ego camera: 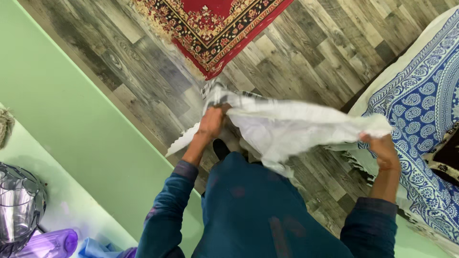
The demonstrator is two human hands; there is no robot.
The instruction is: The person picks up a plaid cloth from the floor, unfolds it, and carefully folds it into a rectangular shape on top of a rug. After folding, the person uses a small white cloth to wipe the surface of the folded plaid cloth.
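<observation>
I've got both fists closed on the white cloth (pixel 296 126): left hand (pixel 210 123) bunching one end, right hand (pixel 382 150) gripping the other, stretched above the wooden floor (pixel 306 52).

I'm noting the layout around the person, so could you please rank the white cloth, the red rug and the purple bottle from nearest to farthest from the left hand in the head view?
1. White cloth: gripped in the left hand.
2. Red rug: on the floor ahead.
3. Purple bottle: far left, on the green surface.
</observation>
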